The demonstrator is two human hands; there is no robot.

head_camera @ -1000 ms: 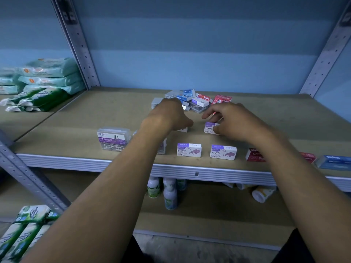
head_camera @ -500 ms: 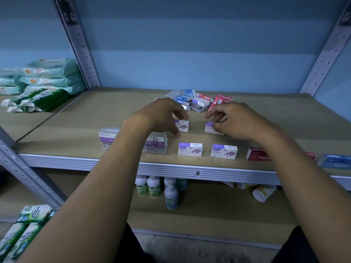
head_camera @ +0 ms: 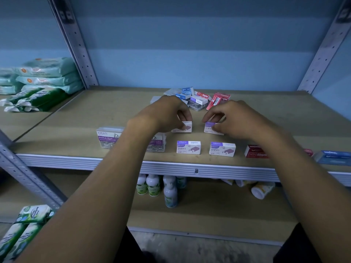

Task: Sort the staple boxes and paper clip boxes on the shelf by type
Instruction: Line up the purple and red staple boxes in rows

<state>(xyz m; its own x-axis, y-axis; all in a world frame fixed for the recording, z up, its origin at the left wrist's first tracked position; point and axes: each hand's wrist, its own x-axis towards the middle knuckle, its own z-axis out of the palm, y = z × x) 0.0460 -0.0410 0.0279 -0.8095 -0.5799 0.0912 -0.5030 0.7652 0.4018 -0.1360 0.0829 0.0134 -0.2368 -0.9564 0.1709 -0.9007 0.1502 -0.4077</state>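
Bare shelf (head_camera: 95,118) board lay open left of the hands and along the back corners. The left hand (head_camera: 167,114) pinched 1 white-and-purple staple box (head_camera: 185,127) mid-shelf, the right hand (head_camera: 231,118) pinched another (head_camera: 209,128); 2 matching boxes (head_camera: 188,147) stood at the front edge beside clear paper clip boxes (head_camera: 108,137).

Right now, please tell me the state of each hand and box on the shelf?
Left hand: pinches a white-purple staples box.
Right hand: grips a second white-purple staples box.
Two front white-purple boxes: closed, lying flat.
Clear paper clip box: closed, upright.
Unsorted pile: jumbled at back.
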